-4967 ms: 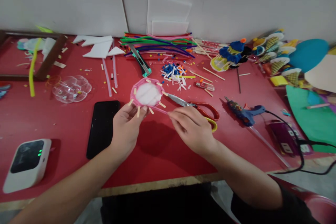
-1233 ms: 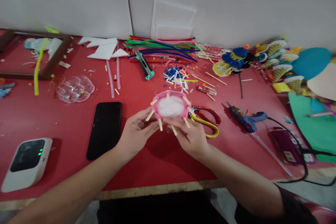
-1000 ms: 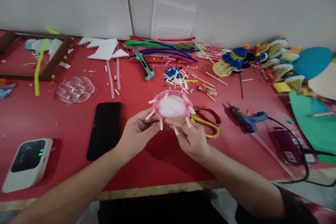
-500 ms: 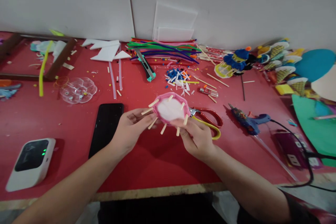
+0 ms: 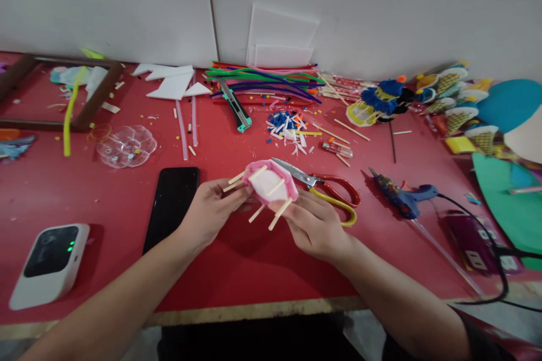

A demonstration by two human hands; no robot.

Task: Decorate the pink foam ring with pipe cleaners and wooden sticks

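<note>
Between my two hands, above the red table, is a small white craft base [image 5: 267, 185] with a pink fuzzy rim and several short wooden sticks standing out from it. My left hand [image 5: 215, 203] pinches its left edge by the sticks. On the opposite edge, my right hand [image 5: 315, 220] grips the rim, thumb towards me. The base is tilted, with its white inner face partly turned to me. Just behind my right hand lie scissors [image 5: 334, 189] with one red and one yellow handle. A black phone [image 5: 171, 208] rests beside my left wrist.
A blue hot glue gun [image 5: 400, 194] with its cable lies at right. Farther back are a box cutter [image 5: 235, 107], a bundle of pipe cleaners [image 5: 262, 82] and foam scraps [image 5: 288, 127]. A white device [image 5: 53, 265] sits at left. The table's front edge [image 5: 254, 313] is near me.
Both hands have tilted and turned the craft base, so its sticks now point more towards the lower left. More of the scissors' blades shows behind it.
</note>
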